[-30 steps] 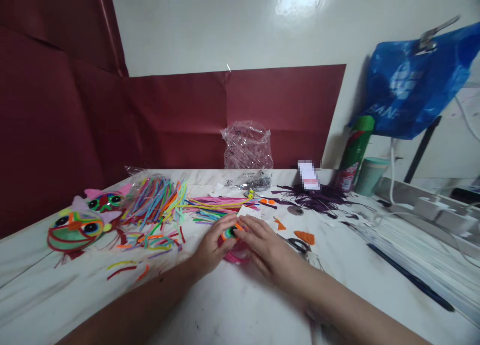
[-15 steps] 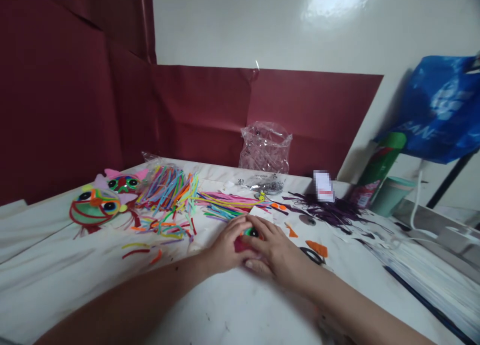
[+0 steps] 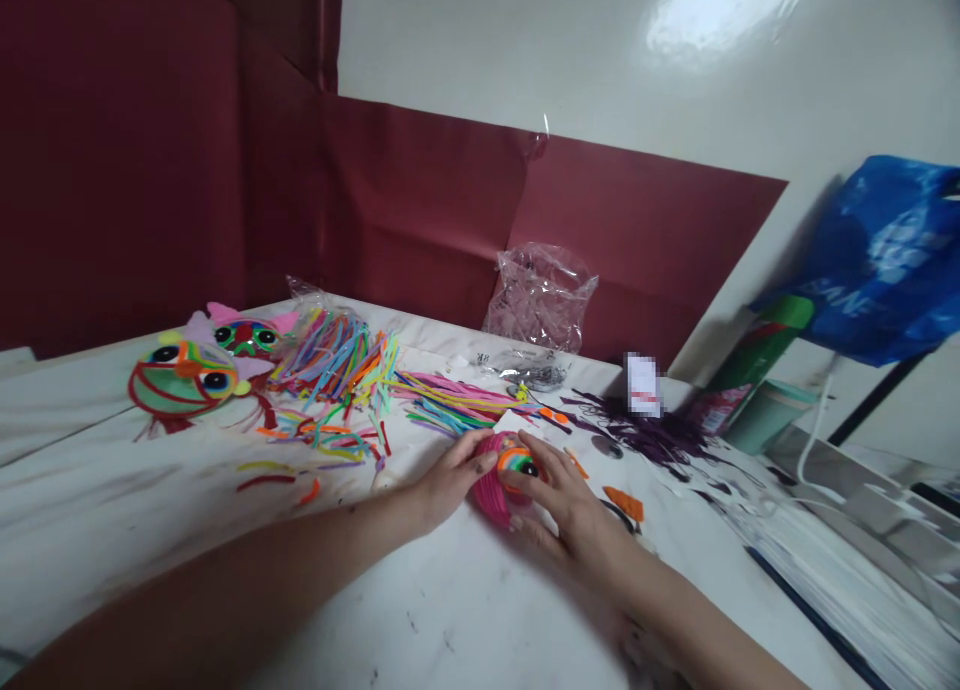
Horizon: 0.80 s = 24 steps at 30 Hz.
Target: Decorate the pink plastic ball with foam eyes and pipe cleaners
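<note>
- Pink chenille-stem craft piece [image 3: 491, 495], rounded, with a rainbow-ringed eye [image 3: 517, 462]; located between the two hands, over the near middle of the marbled surface [image 3: 420, 610]; whether it rests there or is lifted slightly, I cannot tell
- Left hand [image 3: 450, 485]: closed at the piece's left edge, thumb laid across the pink strands, fingers at the far rim
- Right hand [image 3: 570, 505]: curved over the opposite side, fingers bent against the eye, thumb low at the near edge, piece held between
- Handling, by my estimate: light, soft and fuzzy outside, little slip; pink strands likely to bend under pressure, eye perhaps liable to come loose; best hold the outer rim, clear of the eye
- Orientation: eye faces upward and somewhat toward the wearer; visible strands curve from the far side to the near side, which seems the long axis; right-hand outline covered by fingers, so full shape uncertain
- Beside the right hand: orange felt piece [image 3: 624, 503], white paper [image 3: 517, 423] just beyond the fingers
- Left of the hands: loose chenille stem clippings [image 3: 330, 440], a finished-looking face [image 3: 184, 382] with red-edged green mouth
</note>
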### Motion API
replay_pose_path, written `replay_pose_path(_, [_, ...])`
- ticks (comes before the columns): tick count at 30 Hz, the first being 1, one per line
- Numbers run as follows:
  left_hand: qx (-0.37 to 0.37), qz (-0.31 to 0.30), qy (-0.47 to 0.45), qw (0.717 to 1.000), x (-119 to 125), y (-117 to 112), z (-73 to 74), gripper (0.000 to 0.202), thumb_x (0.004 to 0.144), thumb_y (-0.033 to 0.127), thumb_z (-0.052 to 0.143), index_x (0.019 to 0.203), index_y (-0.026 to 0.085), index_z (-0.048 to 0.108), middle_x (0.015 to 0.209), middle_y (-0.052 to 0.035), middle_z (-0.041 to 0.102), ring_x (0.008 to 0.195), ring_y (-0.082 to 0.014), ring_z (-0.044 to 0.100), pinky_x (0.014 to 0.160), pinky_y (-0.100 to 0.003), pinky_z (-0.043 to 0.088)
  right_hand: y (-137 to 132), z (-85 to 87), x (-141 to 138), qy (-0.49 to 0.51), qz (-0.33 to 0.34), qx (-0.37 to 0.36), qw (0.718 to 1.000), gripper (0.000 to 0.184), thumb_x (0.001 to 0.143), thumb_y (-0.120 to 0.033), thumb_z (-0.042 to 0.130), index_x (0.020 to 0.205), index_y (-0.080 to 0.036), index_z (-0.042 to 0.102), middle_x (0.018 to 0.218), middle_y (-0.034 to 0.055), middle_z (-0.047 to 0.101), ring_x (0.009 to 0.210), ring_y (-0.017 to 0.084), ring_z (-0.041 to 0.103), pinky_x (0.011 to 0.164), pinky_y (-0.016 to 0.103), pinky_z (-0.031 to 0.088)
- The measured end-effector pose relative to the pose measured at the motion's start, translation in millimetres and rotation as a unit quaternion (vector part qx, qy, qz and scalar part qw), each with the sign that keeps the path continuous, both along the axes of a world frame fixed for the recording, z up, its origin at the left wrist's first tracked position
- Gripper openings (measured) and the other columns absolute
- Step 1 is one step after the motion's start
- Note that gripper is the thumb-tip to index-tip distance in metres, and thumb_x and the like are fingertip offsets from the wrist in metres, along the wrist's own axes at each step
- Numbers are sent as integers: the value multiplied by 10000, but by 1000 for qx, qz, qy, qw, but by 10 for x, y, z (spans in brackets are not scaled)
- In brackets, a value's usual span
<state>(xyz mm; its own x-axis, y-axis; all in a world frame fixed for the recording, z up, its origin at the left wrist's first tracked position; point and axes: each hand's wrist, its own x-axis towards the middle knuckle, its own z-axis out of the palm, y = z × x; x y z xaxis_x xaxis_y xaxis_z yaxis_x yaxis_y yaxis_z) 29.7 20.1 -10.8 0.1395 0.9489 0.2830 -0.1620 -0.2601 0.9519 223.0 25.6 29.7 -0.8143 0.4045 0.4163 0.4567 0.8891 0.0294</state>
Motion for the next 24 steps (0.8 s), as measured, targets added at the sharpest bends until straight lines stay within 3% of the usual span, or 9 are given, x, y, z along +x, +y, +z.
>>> replay_pose_path(15, [-15,-18,-28,999,-36,66,-82,503,738,387,702,1174,201,535,1243,-91,580,1185,-278,512,992,-406,394,-19,-27,34,6,14,-14,1000,412,864,-174,513,1269,-246,549,1470,201,304,1363,351,292,1014,565,389])
replay_pose_path(21, [-1,-38,-46,998,-34,76,-81,526,725,428,721,1165,195,551,1238,-110,592,1170,-291,527,971,-392,407,-35,28,80,48,8,-132,990,485,850,-144,501,1321,-259,499,1542,142,205,1414,306,228,1076,490,344])
replay_pose_path(24, [0,-15,-24,1000,-25,84,-78,501,734,397,721,1160,190,557,1214,-108,611,1141,-286,548,960,-389,419,12,-37,116,157,-81,-197,964,567,839,-257,542,1389,-244,402,1553,133,197,1421,299,213,1102,502,297])
